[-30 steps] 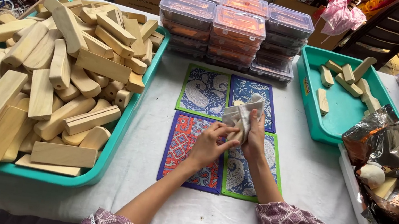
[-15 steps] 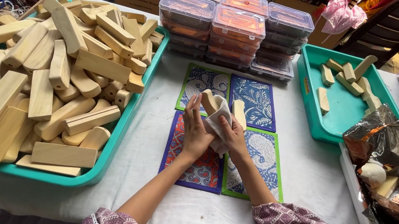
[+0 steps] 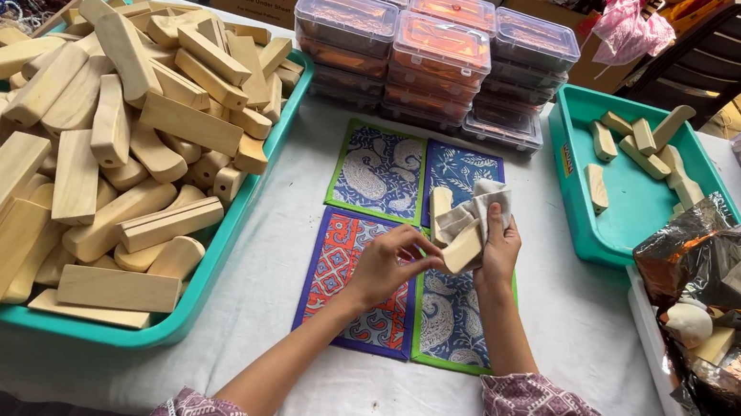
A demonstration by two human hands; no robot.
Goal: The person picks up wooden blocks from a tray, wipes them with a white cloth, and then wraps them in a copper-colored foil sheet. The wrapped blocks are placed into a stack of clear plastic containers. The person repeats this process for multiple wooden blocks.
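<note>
Wooden block [image 3: 456,233] and cloth [image 3: 487,205] gripped by right hand [image 3: 499,241], left hand [image 3: 388,257] pinching beside patterned mats [image 3: 375,172]

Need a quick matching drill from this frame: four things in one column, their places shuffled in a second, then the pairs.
Things:
1. wooden block
2. large teal tray
3. small teal tray
4. stacked lidded containers

Places:
A. far side of the table, behind the patterned mats
B. right of the mats, a few wooden pieces in it
C. in the right hand, with a white cloth; left hand at its lower end
D. left of the mats, heaped with wooden pieces

Pairs: 1-C, 2-D, 3-B, 4-A
</note>
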